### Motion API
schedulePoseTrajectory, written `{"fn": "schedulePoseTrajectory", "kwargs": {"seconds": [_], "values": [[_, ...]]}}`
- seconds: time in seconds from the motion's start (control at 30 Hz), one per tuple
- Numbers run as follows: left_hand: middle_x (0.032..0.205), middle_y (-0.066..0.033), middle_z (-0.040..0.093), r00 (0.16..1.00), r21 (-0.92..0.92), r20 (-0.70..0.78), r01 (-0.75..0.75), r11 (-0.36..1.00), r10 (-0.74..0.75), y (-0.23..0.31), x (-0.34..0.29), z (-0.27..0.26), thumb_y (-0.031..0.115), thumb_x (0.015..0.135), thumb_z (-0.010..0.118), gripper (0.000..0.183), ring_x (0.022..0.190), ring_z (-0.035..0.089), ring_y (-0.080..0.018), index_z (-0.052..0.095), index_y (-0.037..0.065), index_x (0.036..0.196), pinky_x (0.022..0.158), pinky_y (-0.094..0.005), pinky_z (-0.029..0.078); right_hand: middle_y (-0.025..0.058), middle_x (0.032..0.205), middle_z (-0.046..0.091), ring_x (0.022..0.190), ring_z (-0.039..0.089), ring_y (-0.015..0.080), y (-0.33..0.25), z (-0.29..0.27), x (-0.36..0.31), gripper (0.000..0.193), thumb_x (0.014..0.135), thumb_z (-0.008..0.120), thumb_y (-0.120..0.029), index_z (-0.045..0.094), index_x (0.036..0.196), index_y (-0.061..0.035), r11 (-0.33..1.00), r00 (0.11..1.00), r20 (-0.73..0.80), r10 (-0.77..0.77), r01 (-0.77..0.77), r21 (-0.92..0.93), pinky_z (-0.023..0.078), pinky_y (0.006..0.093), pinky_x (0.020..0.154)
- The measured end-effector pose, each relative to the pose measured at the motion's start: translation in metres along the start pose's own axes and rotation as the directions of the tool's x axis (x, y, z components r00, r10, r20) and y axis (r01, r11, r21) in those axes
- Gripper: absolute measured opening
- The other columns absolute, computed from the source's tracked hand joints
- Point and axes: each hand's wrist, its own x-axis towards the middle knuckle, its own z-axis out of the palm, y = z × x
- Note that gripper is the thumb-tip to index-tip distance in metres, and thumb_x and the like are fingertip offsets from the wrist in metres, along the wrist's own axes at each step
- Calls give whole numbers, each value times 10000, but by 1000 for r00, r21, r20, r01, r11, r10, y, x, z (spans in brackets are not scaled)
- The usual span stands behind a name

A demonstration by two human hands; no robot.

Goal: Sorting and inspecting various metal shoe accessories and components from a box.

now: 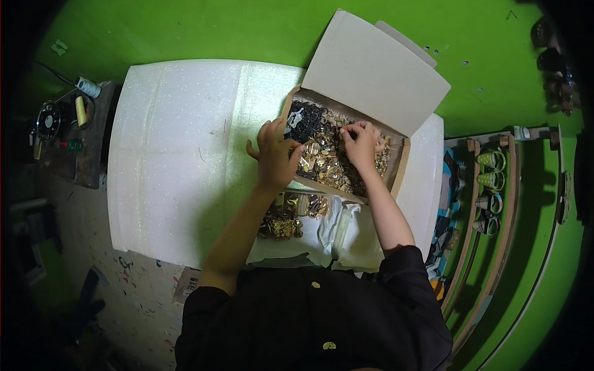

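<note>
An open cardboard box (401, 162) sits at the far right part of a white foam sheet (185, 161), its pale flap (374, 71) folded back and standing up over the green surface (204, 31) behind. The box is filled with small gold-coloured metal pieces (325, 162), with a patch of dark pieces (308, 123) at its far left corner and a small silvery piece on top of them.

The left hand (274, 154) rests at the near left edge of the box, fingers spread wide and laid on the heap, thumb out over the foam. The right hand (361, 143) is inside the box, fingers curled and drawn narrow on the gold pieces; whether it grips one is too small to tell.

Just in front of the box, between the forearms, lies a white plastic bag (322, 238), crumpled and open, with another cluster of gold fittings (286, 219) lying on it.

To the left of the foam, a dark board (93, 154) carries a round black dial, a yellow cylinder and a white spool (88, 86). At the near left corner of the foam a printed paper slip (189, 285) pokes out over a paint-speckled floor. On the right, curved wooden rails (504, 204) hold a row of green-rimmed rings (492, 170)
</note>
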Motion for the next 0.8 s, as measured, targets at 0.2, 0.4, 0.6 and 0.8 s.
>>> {"fn": "schedulePoseTrajectory", "kwargs": {"seconds": [0.2,0.4,0.6,0.8], "values": [[1352,-97,423,995,-133,25,100,986,-98,13,-16,-24,260,791,679,146,1301,283,-275,701,123,839,1019,-546,68,78,1028,578,1033,494,223,-1,-47,-46,202,782,714,-233,720,894,-65,872,991,134,14,-78,483,368,329,912],[1347,-121,438,987,-217,86,153,964,-138,24,-70,-63,261,799,672,157,1267,336,-264,722,125,859,1013,-501,95,81,1055,556,1036,517,186,-4,-74,-134,156,803,699,-144,697,868,-2,812,986,165,14,-108,574,388,279,906],[1360,-105,419,957,-138,192,245,960,-216,18,-131,-80,310,770,699,177,1301,265,-279,729,145,828,1008,-552,37,20,1161,552,1221,361,252,-19,-45,-225,127,752,699,-251,729,814,-144,944,972,216,90,-152,293,109,621,959],[1354,-100,421,952,-73,224,229,971,-208,10,-173,-86,315,770,698,179,1305,251,-278,730,142,803,1002,-566,35,38,1275,489,1323,287,314,-26,-2,-260,98,735,670,-202,724,777,-131,983,987,132,-90,109,-146,108,704,949]]}}
